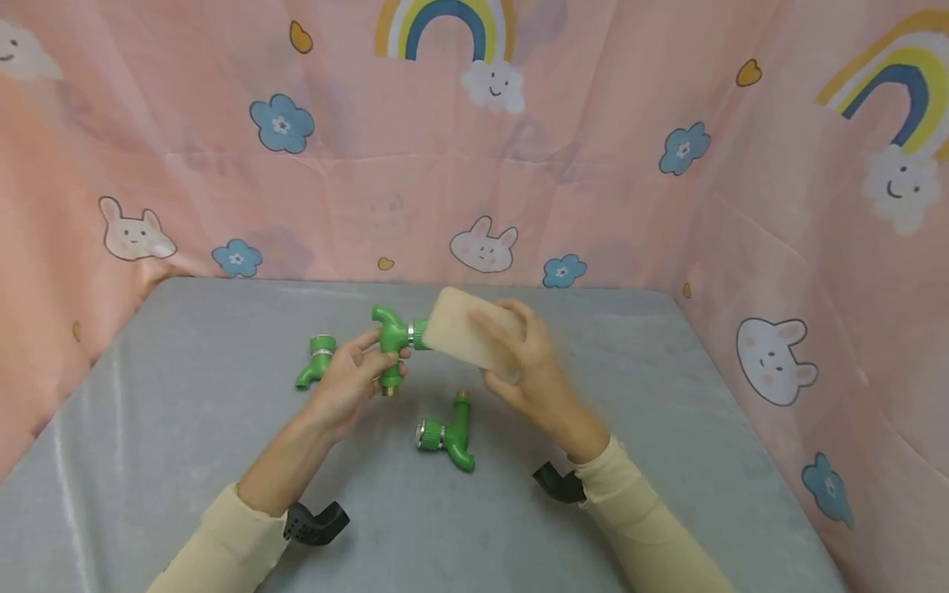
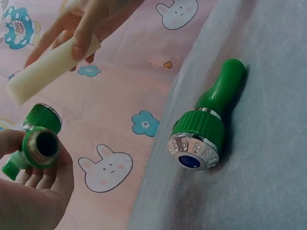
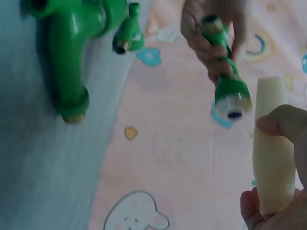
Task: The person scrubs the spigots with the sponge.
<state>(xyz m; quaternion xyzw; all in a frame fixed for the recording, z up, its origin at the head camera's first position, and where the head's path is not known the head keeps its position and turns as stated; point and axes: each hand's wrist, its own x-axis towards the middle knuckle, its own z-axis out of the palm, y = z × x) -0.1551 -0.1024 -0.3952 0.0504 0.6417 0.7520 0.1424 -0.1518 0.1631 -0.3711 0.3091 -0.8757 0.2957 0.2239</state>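
Note:
My left hand (image 1: 348, 383) grips a green tap (image 1: 393, 339) by its body, above the cloth, with its brass-coloured threaded end pointing down in the head view. In my right hand (image 1: 537, 375) is a pale cream sponge block (image 1: 463, 328), pinched between thumb and fingers. The block's left edge overlaps the tap's knob in the head view, while both wrist views show a gap between them. The left wrist view shows the held tap's open end (image 2: 44, 146) and the sponge (image 2: 50, 72); the right wrist view shows the sponge (image 3: 273, 148) edge-on.
A second green tap (image 1: 458, 436) lies on the grey cloth (image 1: 474, 535) between the forearms. Another green tap (image 1: 319, 361) is left of my left hand. Black curved pieces (image 1: 319, 525) show beside both sleeves. A pink patterned curtain (image 1: 341, 198) stands behind and at the sides.

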